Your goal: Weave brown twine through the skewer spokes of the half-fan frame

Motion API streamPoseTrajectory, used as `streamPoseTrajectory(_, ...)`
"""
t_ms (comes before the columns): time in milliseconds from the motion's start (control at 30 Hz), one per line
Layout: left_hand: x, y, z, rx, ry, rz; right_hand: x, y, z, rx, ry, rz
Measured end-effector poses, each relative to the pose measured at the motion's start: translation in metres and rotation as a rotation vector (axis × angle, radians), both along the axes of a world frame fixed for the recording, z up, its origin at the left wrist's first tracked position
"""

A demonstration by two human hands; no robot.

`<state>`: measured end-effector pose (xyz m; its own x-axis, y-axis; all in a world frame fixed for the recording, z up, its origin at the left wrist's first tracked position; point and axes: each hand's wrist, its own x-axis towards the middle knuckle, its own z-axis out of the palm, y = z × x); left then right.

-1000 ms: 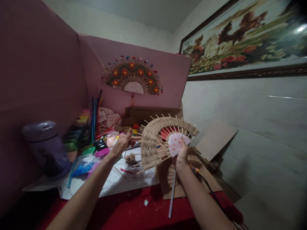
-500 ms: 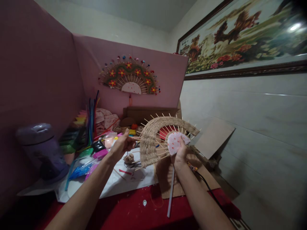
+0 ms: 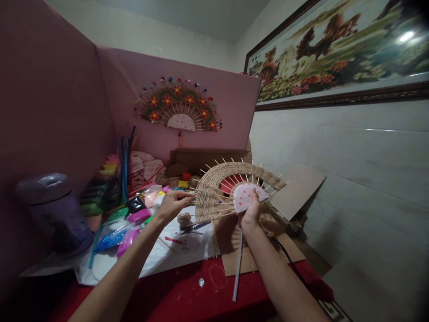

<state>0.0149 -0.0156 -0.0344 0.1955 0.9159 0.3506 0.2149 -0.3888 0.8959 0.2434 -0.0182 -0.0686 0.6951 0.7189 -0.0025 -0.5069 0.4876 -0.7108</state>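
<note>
A half-round woven fan (image 3: 209, 192) of brown twine on thin wooden sticks is held up above the table. My right hand (image 3: 251, 213) grips its white, red-dotted fabric base (image 3: 241, 197), thumb on the front face; the fingers behind are hidden. At the fan's left edge, my left hand (image 3: 174, 203) is closed in a pinch at the end of a protruding stick, the tip partly covered by the fingers. Below the fan, a small ball of twine (image 3: 184, 219) rests on white paper beside a dark, slim tool (image 3: 197, 226).
A clear glue stick (image 3: 237, 268) lies across cardboard (image 3: 231, 264) and the red tablecloth (image 3: 174, 297). Bagged coloured clay (image 3: 112, 237) and a purple flask (image 3: 55, 214) stand left. A decorated fan (image 3: 177, 105) hangs on the pink panel behind. A black cord (image 3: 284, 252) runs at right.
My left hand has gone from thumb raised to a pinch at the fan's left edge. The fan has tilted slightly, its lower left edge rising. The view has shifted a little.
</note>
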Motion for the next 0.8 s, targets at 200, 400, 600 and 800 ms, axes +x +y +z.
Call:
streamPoseTrajectory(200, -0.002, 0.004, -0.006, 0.179, 0.217, 0.037, -0.002, -0.001, 0.002, 0.007, -0.002, -0.031)
streamPoseTrajectory(400, -0.003, 0.000, -0.004, 0.260, 0.315, 0.051, -0.001, 0.001, -0.001, 0.016, -0.004, -0.040)
streamPoseTrajectory(600, -0.006, 0.001, -0.005, 0.285, 0.307, 0.070, 0.005, 0.007, -0.007, 0.024, 0.002, -0.059)
streamPoseTrajectory(800, -0.006, 0.001, -0.004, 0.309, 0.224, 0.028, 0.011, 0.014, -0.013, 0.020, 0.030, -0.065)
